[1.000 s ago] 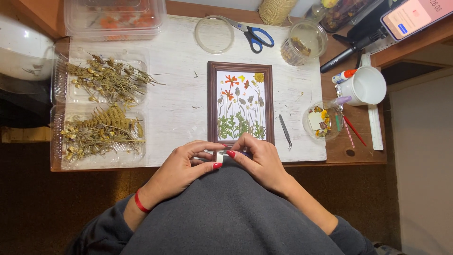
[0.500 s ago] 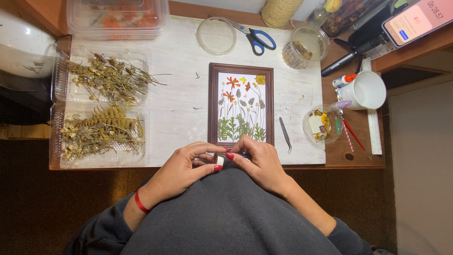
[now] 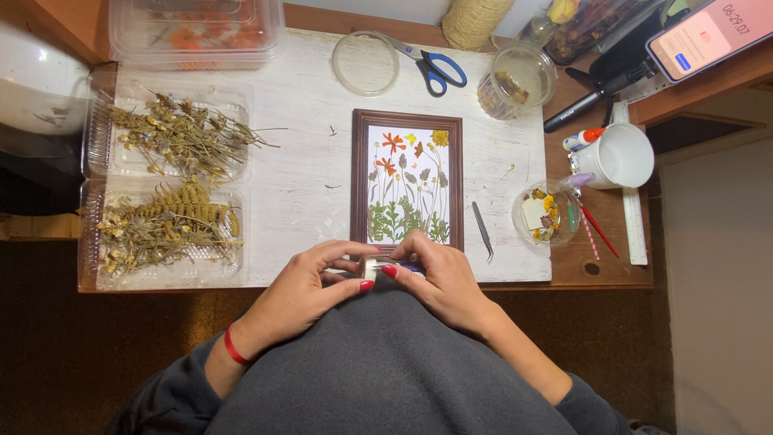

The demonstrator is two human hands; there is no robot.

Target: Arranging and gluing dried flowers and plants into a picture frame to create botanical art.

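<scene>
While two clear trays of dried plants (image 3: 165, 197) are lying at the left of the white board (image 3: 302, 169), the left hand (image 3: 310, 286) is pinching a small roll of tape (image 3: 369, 268) at the near edge, thumb and fingers closed round it. Just above it, a brown frame (image 3: 408, 181) of pressed flowers is lying flat. The right hand (image 3: 439, 278) is gripping the same roll from the other side, fingertips touching the left ones. Tweezers (image 3: 482, 229) are lying beside the frame, and a small bowl of petals (image 3: 546, 213) and a white mug (image 3: 620, 155) are sitting further right.
</scene>
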